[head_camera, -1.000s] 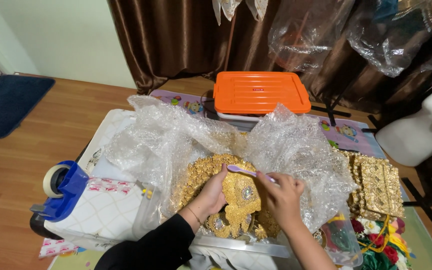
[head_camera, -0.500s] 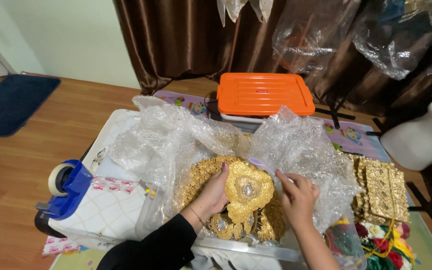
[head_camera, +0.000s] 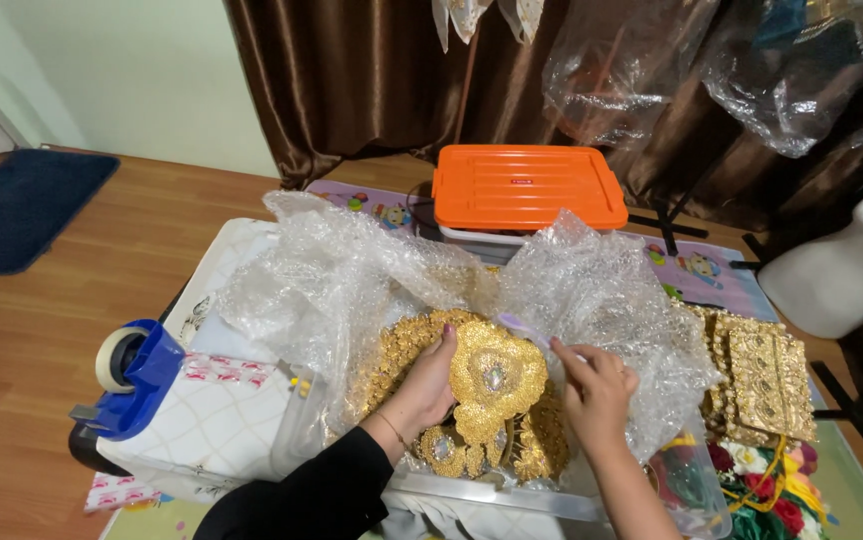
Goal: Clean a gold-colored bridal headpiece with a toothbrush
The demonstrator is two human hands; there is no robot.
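My left hand [head_camera: 430, 385] grips the left edge of a gold, flower-shaped ornament [head_camera: 495, 376] with a pale stone at its middle. It lies on more gold ornaments [head_camera: 407, 345] inside an open sheet of bubble wrap [head_camera: 352, 270]. My right hand [head_camera: 595, 390] is just right of the ornament and holds a thin lilac stick [head_camera: 524, 331] whose tip rests by the ornament's upper right edge. A black sleeve covers my left forearm.
An orange-lidded plastic box [head_camera: 527, 188] stands behind the wrap. A blue tape dispenser [head_camera: 130, 378] sits at the left on a white patterned box [head_camera: 222, 420]. Flat gold pieces [head_camera: 762, 375] and artificial flowers [head_camera: 767, 485] lie at the right. Brown curtains hang behind.
The gold ornament has been tilted up to face me and held steadier. My right hand moved from the ornament's top to its right side with the lilac stick.
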